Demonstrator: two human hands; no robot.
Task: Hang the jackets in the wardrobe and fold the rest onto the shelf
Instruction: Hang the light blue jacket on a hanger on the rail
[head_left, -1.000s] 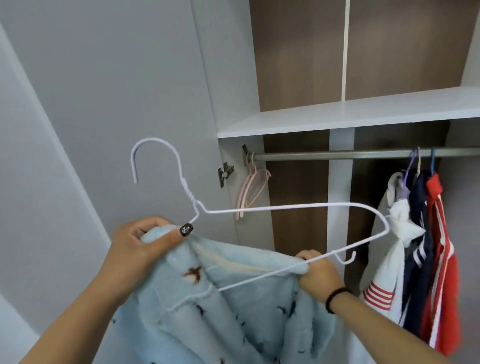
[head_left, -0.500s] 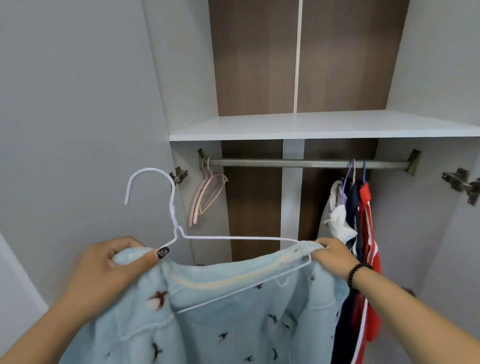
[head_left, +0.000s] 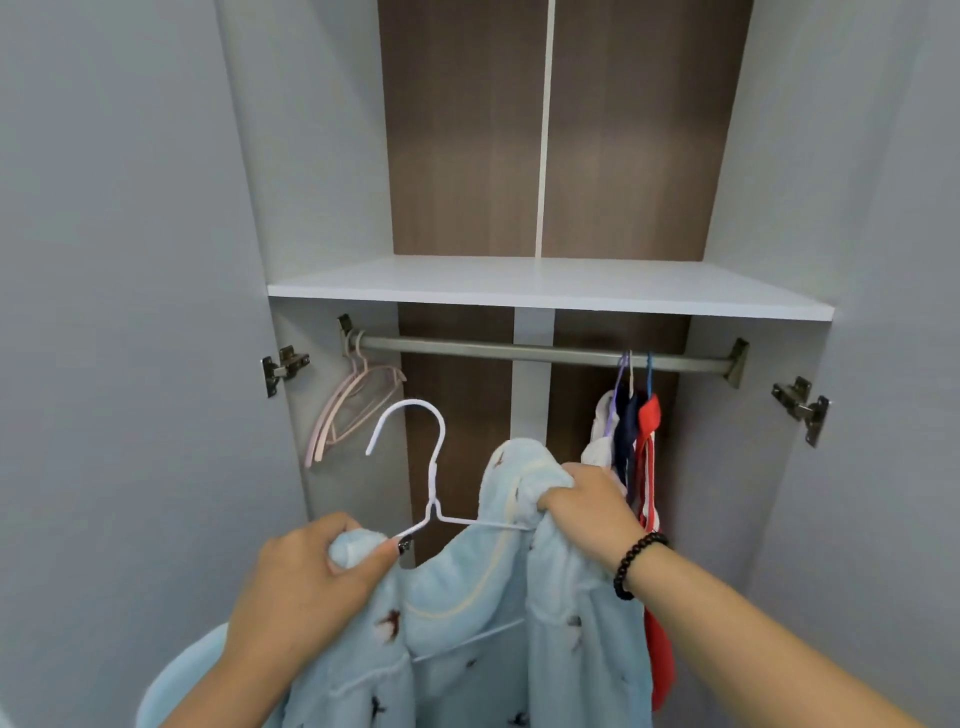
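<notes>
A fluffy light-blue jacket (head_left: 467, 613) with small bird prints hangs on a white wire hanger (head_left: 431, 467), whose hook points up in front of the open wardrobe. My left hand (head_left: 311, 577) grips the jacket's left shoulder together with the hanger's arm. My right hand (head_left: 587, 504) holds the bunched right shoulder and collar, a black bead bracelet on its wrist. The metal rail (head_left: 519, 352) runs across just above and behind the hanger hook. The white shelf (head_left: 545, 291) sits above the rail.
Empty pink hangers (head_left: 348, 410) hang at the rail's left end. White, navy and red garments (head_left: 639, 447) hang at the right end. The wardrobe doors stand open at both sides, with metal hinges (head_left: 283, 364) showing.
The view has swung to face the wardrobe. The jacket's right shoulder is now pulled over the hanger's right end. Both hands with the hanger have moved closer together and toward the rail.
</notes>
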